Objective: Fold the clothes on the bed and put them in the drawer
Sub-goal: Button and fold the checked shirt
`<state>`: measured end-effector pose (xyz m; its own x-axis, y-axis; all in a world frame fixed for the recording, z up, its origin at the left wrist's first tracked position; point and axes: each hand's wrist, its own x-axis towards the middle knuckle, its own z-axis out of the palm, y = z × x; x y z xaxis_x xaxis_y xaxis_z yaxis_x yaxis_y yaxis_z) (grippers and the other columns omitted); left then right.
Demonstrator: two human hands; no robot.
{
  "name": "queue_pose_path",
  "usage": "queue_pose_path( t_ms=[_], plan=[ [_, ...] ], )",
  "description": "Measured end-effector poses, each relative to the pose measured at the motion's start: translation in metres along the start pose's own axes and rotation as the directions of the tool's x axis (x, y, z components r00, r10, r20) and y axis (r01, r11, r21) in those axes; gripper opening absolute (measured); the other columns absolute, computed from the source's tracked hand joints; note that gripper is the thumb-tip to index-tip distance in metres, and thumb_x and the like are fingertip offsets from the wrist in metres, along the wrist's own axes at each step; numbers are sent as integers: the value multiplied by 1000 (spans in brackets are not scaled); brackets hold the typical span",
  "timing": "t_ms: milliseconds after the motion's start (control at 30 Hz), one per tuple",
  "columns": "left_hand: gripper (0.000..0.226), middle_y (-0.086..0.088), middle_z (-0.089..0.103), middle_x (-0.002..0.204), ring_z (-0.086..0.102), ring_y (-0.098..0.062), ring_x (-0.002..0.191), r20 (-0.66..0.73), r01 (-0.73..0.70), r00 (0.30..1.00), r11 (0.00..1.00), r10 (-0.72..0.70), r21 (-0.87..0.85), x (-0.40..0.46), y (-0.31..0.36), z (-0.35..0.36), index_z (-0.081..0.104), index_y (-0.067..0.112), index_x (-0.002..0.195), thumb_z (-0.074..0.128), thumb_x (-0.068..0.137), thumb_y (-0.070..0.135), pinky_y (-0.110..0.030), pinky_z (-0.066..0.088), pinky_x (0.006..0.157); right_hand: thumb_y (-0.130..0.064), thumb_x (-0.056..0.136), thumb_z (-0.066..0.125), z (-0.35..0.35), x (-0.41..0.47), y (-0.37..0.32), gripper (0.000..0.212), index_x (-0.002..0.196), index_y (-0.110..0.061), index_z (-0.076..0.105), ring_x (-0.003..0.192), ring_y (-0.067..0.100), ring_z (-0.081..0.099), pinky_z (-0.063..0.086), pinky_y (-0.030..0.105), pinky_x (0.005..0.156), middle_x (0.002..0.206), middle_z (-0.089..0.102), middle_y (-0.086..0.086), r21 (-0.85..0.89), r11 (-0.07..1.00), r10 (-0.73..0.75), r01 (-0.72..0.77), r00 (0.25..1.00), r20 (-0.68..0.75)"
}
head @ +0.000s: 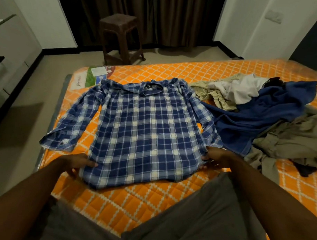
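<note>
Kneeling at the near edge of the bed [151,205]. Pinching the hem corners of the shirt [144,130], left hand [77,162] and right hand [214,157] apiece, spread flat centrally. Best pulling taut, smoothing wrinkles before folding sleeves inward. Leaving the pile [262,112] rightward.

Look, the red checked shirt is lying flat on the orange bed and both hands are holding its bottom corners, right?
Almost. The shirt is blue and white checked, not red. The head view shows it lying flat on the orange bed, with the left hand and the right hand holding its bottom corners.
</note>
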<state>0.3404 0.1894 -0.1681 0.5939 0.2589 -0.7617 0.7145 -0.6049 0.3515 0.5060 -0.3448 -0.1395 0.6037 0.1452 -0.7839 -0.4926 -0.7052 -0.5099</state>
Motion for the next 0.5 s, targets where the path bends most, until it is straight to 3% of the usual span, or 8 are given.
queue_pose_path(
  t_ms=[67, 133, 200, 267, 300, 400, 467, 500],
  plan=[
    [54, -13, 66, 123, 64, -28, 99, -33, -38, 998, 975, 47, 217, -26, 26, 3, 62, 10, 120, 74, 85, 49, -36, 54, 76, -16, 96, 66, 3, -3, -1, 27, 121, -7, 63, 83, 26, 67, 55, 34, 68, 99, 68, 11, 179, 983, -53, 49, 998, 21],
    [64, -10, 58, 128, 59, -24, 105, -242, -65, 935, 797, 259, 600, -38, 46, 5, 51, 13, 126, 68, 85, 59, -36, 51, 84, -30, 91, 74, 3, -2, -5, 37, 118, -6, 69, 88, 25, 67, 56, 35, 73, 101, 68, 9, 168, 985, -51, 42, 998, 47],
    [67, -5, 50, 131, 55, -23, 111, -253, -134, 793, 563, 554, 815, -48, 71, 19, 45, 19, 128, 62, 84, 67, -39, 49, 89, -39, 85, 78, 3, 7, -9, 54, 121, -1, 65, 100, 29, 66, 57, 39, 83, 109, 69, 11, -193, 979, -80, 60, 992, -101],
    [72, -3, 43, 141, 48, -22, 123, -21, -336, 711, 366, 703, 868, -59, 103, 47, 42, 22, 137, 54, 86, 71, -38, 44, 98, -40, 81, 78, 13, 6, -14, 63, 127, -3, 55, 114, 34, 58, 52, 44, 92, 122, 59, 13, -645, 764, -322, 22, 879, -351],
    [78, -3, 37, 148, 43, -22, 130, 94, -408, 686, 274, 722, 871, -64, 118, 65, 37, 23, 143, 49, 86, 74, -40, 41, 104, -42, 81, 77, 23, 3, -18, 59, 124, -11, 52, 117, 33, 52, 47, 46, 95, 125, 53, 10, -771, 634, -502, 60, 789, -352],
    [89, -5, 27, 156, 38, -27, 136, 228, -434, 702, 152, 675, 888, -67, 144, 120, 22, 22, 152, 44, 85, 76, -49, 37, 110, -48, 80, 76, 57, -18, -31, 48, 114, -25, 51, 108, 19, 41, 41, 41, 94, 115, 44, -3, -817, 313, -726, 484, 677, 123],
    [81, -14, 27, 156, 42, -33, 133, 221, -366, 715, 85, 664, 927, -67, 148, 146, 20, 17, 151, 45, 91, 66, -51, 41, 105, -48, 79, 78, 79, -20, -31, 54, 118, -22, 52, 104, 15, 38, 40, 39, 92, 117, 46, -1, -752, 186, -634, 633, 662, 400],
    [74, -17, 26, 156, 43, -36, 132, 197, -335, 723, 87, 662, 938, -66, 148, 154, 22, 15, 151, 45, 95, 57, -51, 43, 103, -50, 79, 77, 87, -18, -28, 60, 124, -19, 51, 108, 17, 39, 39, 41, 96, 123, 47, 2, -778, 113, -592, 618, 671, 447]
  ],
)
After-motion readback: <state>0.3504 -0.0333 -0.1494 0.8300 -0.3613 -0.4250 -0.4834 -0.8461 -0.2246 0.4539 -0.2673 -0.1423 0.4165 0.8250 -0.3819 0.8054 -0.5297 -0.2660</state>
